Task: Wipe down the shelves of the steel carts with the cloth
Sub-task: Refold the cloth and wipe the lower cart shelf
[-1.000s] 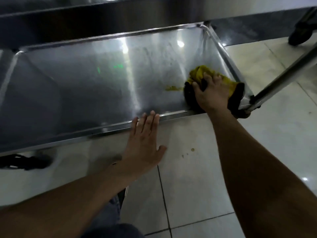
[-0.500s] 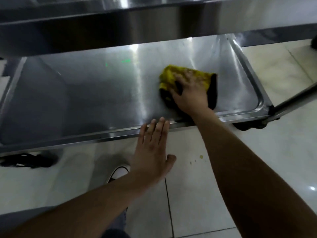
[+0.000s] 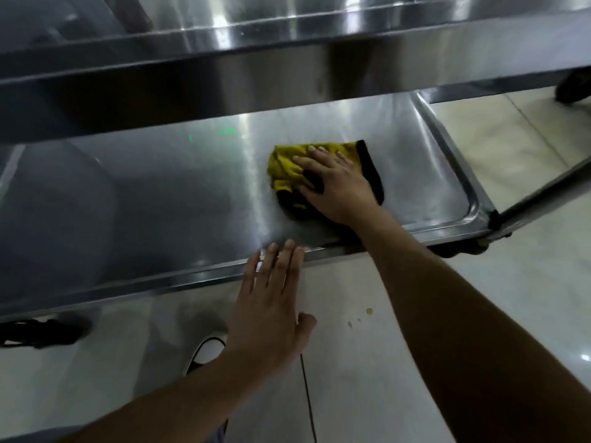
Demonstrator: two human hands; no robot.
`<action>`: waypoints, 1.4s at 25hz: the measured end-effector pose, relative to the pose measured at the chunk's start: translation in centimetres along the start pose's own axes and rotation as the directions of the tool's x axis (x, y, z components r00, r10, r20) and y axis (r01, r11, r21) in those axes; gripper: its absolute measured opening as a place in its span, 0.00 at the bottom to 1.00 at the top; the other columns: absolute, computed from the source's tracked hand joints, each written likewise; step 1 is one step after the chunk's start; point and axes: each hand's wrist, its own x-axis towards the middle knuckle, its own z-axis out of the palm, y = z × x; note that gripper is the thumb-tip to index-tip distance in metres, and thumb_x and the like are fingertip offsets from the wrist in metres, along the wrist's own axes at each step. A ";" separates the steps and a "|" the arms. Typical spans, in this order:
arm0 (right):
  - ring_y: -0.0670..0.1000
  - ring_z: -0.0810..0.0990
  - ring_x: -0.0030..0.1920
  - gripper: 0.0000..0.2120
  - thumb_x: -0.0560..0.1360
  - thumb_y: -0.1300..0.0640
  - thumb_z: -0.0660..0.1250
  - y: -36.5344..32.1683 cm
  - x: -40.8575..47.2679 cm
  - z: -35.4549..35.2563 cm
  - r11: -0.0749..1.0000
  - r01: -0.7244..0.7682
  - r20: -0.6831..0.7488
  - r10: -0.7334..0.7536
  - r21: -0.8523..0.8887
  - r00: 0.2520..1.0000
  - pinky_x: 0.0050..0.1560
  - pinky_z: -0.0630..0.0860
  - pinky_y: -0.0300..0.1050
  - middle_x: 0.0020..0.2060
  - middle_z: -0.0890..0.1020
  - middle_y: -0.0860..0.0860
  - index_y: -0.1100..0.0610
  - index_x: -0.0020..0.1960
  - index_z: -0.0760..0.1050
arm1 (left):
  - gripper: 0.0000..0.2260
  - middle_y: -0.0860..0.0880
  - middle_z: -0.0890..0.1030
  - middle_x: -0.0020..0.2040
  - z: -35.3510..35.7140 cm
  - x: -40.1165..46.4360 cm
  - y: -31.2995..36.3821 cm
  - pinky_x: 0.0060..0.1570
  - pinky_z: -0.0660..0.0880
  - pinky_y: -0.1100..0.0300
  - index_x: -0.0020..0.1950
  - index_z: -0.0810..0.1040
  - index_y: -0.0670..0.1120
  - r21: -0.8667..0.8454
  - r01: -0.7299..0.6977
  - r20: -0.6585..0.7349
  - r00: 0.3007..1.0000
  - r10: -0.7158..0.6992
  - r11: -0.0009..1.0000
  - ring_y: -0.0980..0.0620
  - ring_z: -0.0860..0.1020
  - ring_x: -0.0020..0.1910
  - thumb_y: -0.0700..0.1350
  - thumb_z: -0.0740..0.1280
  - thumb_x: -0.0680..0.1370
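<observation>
The right hand (image 3: 335, 187) lies spread flat on the yellow-and-black cloth (image 3: 287, 169), pressing it onto the cart's lower shelf (image 3: 160, 199), right of middle. The left hand (image 3: 271, 302), fingers straight and together, touches the shelf's front rim. Soft, light, likely to bunch; a flat palm suits it best.

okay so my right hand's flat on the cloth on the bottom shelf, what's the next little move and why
Probably slide the cloth leftward along the lower shelf. Your right hand presses it flat toward the shelf's right end, so the long stretch to the left likely needs wiping. Your left hand touches the front rim, steadying the cart.
</observation>
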 end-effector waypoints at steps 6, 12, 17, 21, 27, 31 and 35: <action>0.59 0.62 0.78 0.29 0.78 0.40 0.61 5.8 0.8 -1.5 0.776 -0.631 -0.279 0.609 0.013 0.743 0.79 0.52 0.56 0.78 0.65 0.58 0.50 0.76 0.68 | 0.42 0.46 0.55 0.83 0.4 0.2 -0.1 0.79 0.54 0.42 0.83 0.52 0.44 -0.016 0.002 -0.024 1.000 -0.003 1.000 0.44 0.54 0.82 0.57 0.63 0.73; 0.53 0.62 0.78 0.27 0.79 0.38 0.63 4.0 0.0 -0.2 0.995 -0.102 -0.100 0.101 -0.008 0.990 0.79 0.55 0.51 0.78 0.66 0.49 0.43 0.76 0.68 | 0.43 0.48 0.59 0.82 0.1 0.2 0.5 0.77 0.53 0.46 0.82 0.58 0.45 0.000 0.042 -0.011 0.999 -0.042 0.999 0.47 0.57 0.81 0.55 0.68 0.70; 0.56 0.60 0.79 0.28 0.81 0.41 0.61 11.7 -2.7 -4.4 0.870 -0.493 -0.210 0.482 0.000 0.850 0.80 0.50 0.54 0.79 0.63 0.55 0.48 0.78 0.65 | 0.42 0.46 0.59 0.82 0.1 0.5 0.1 0.78 0.55 0.45 0.82 0.59 0.44 0.024 0.024 -0.022 0.999 -0.024 0.999 0.45 0.58 0.81 0.53 0.69 0.71; 0.57 0.62 0.78 0.28 0.80 0.39 0.59 8.6 -10.8 -2.7 0.876 -0.481 -0.210 0.465 -0.031 0.860 0.79 0.55 0.55 0.79 0.64 0.54 0.46 0.78 0.65 | 0.40 0.47 0.57 0.83 -0.2 0.0 0.3 0.79 0.50 0.46 0.83 0.56 0.46 -0.014 0.047 0.005 0.999 -0.046 0.999 0.46 0.55 0.82 0.53 0.65 0.73; 0.57 0.57 0.80 0.29 0.82 0.43 0.59 11.5 -4.2 -5.7 0.849 -0.527 -0.146 0.517 -0.030 0.843 0.80 0.47 0.54 0.81 0.59 0.57 0.51 0.80 0.62 | 0.41 0.48 0.52 0.84 0.3 0.5 0.1 0.80 0.47 0.48 0.84 0.50 0.47 -0.007 0.013 0.008 1.000 -0.013 1.000 0.47 0.51 0.82 0.55 0.63 0.74; 0.57 0.60 0.79 0.28 0.80 0.42 0.62 3.2 -8.7 -1.2 0.921 -0.388 -0.158 0.385 0.011 0.909 0.80 0.52 0.54 0.79 0.63 0.56 0.49 0.78 0.66 | 0.41 0.50 0.43 0.84 -0.4 -0.1 -0.4 0.81 0.43 0.48 0.83 0.39 0.49 0.001 0.029 0.085 0.996 -0.028 1.000 0.49 0.43 0.82 0.57 0.59 0.77; 0.58 0.62 0.78 0.27 0.81 0.42 0.61 5.4 -5.9 -2.8 0.873 -0.488 -0.175 0.481 0.002 0.859 0.79 0.56 0.55 0.78 0.65 0.56 0.49 0.78 0.66 | 0.40 0.51 0.37 0.83 -0.8 0.2 -0.7 0.80 0.37 0.50 0.82 0.33 0.51 -0.019 -0.022 0.111 0.994 0.024 1.000 0.51 0.37 0.82 0.57 0.55 0.78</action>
